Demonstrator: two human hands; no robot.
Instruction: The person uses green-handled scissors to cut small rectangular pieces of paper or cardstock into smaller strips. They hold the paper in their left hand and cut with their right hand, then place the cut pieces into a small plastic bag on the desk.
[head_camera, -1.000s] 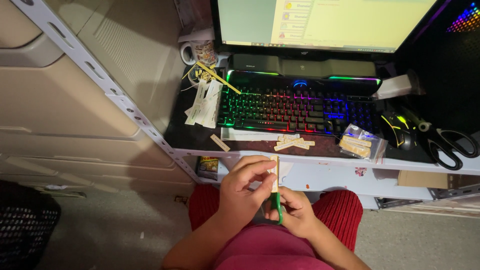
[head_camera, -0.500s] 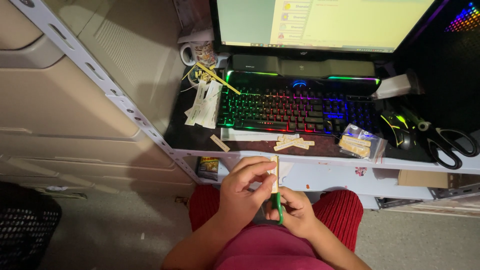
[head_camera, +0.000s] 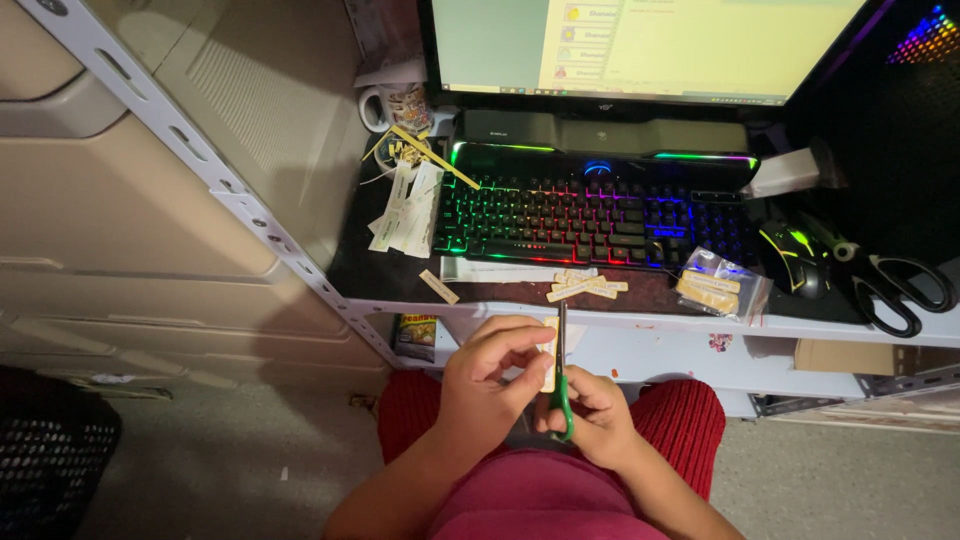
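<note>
left hand (head_camera: 487, 375) pinching a narrow tan paper strip (head_camera: 549, 355) | right hand (head_camera: 592, 415) working small green-handled scissors (head_camera: 562, 372) into it | cut strips (head_camera: 585, 286) (several) already lying on the surface (head_camera: 640, 322)

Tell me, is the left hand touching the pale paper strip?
Touching: in the head view, the left hand pinches the paper strip between thumb and fingers, beside the green-handled scissors.

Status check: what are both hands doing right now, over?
Left hand pinches a pale paper strip. Right hand grips green-handled scissors, blades up beside the strip. Nothing between them; cut strips lie by the keyboard.
</note>
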